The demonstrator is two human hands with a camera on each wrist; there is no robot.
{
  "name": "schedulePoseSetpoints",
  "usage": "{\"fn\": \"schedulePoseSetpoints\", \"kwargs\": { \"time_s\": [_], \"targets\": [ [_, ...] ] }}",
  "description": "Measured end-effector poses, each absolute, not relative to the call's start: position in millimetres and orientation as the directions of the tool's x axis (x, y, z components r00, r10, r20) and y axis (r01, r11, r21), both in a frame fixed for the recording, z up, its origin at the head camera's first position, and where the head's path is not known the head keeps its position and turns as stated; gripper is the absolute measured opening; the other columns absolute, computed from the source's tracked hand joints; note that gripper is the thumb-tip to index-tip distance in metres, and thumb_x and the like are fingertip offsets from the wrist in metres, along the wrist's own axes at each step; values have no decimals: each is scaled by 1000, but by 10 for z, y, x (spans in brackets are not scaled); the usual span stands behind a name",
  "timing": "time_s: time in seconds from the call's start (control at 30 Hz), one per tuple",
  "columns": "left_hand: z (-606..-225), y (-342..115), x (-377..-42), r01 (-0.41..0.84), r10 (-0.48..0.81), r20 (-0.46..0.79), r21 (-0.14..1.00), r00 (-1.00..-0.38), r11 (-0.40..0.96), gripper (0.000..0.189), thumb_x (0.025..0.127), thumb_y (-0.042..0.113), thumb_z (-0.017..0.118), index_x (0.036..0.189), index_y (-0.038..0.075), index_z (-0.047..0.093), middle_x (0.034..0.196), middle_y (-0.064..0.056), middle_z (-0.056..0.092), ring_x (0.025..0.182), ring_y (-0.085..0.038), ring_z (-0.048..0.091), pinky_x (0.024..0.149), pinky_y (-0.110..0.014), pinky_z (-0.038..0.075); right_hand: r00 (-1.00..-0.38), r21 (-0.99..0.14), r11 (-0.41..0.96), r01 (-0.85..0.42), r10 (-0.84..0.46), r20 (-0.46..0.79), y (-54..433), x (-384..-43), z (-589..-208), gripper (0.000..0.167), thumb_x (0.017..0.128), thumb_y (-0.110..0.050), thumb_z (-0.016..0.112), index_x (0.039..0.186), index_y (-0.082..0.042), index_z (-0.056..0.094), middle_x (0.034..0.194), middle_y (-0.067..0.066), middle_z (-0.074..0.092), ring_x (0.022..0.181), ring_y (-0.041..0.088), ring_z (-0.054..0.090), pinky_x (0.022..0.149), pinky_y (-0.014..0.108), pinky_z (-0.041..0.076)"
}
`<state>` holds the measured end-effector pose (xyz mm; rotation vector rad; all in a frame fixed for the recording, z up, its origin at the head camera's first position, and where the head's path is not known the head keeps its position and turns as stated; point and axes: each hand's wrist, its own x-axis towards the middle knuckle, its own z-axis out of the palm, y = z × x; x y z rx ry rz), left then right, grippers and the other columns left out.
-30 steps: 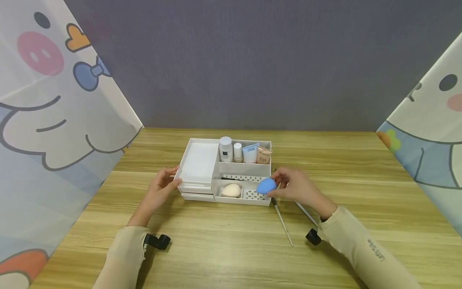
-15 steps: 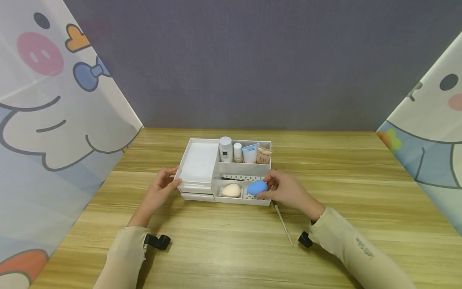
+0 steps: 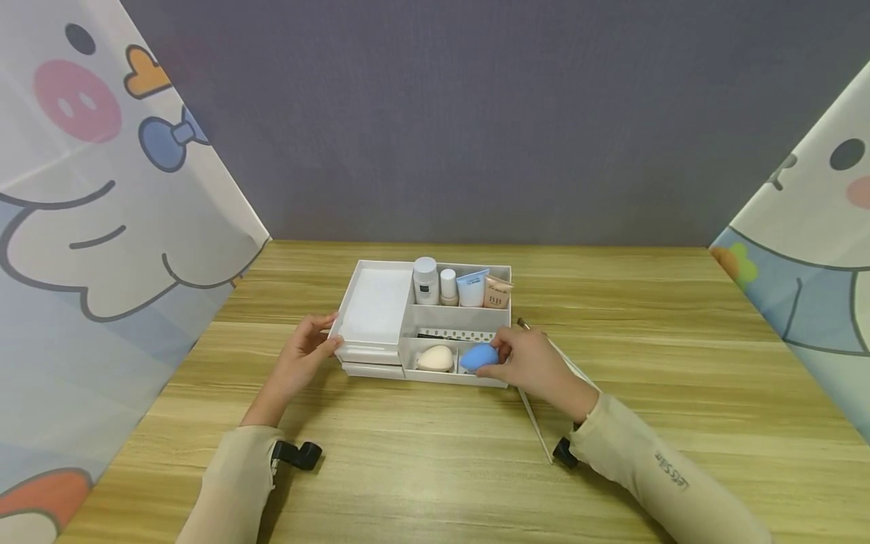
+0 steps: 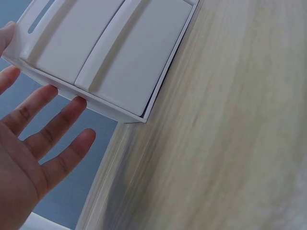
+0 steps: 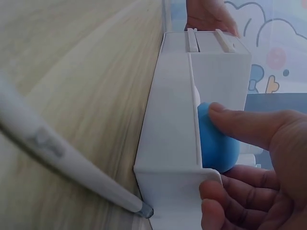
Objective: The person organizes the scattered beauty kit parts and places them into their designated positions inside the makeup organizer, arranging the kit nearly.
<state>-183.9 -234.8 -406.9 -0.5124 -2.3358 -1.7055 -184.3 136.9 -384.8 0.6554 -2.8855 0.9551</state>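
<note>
Tan tube [image 3: 497, 293], beyond the right hand [image 3: 533, 366]: "BB" legible, though blurred; finer script unreadable. Right sleeve [image 3: 659, 461], behind that hand: lettering begins "Lets", remainder unclear. White bottle [image 3: 425, 283], farther left beyond it: label illegible. Brush handle [image 5: 76, 165], beside it: marking illegible.

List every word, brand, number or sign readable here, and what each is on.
"BB": on the tan tube; smaller script illegible.
"Lets Sl...": on the right sleeve; ending blurred.
Blue-and-white tube: lettering too small to read.
Tall bottle: label too small to read.
Brush handle, right wrist view: dark mark, too blurred.
</note>
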Motion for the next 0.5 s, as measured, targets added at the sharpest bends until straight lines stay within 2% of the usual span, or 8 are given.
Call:
{"fn": "schedulePoseSetpoints", "kwargs": {
  "time_s": [0.3,0.5],
  "targets": [
    [-4063,-2348,-1833,398,161,367,877,-916,267,23,96,-12,54,118,-14,47,121,27,56,95,0,59,74,-18,52,-886,-475,753,-455,-433,163,1333,-1844,-3823,32,76,-35,86,79,-10,67,63,-8,55,57,8,46,54,26,41],
    [-4065,-2340,-1844,396,157,367,883,-917,250,27,95,-13,55,120,-14,47,118,23,58,94,-1,60,73,-19,53,-882,-507,733,-453,-452,135,1352,-1861,-3813,34,78,-33,85,90,-4,73,65,-7,56,60,8,47,55,26,42]
  ]
}}
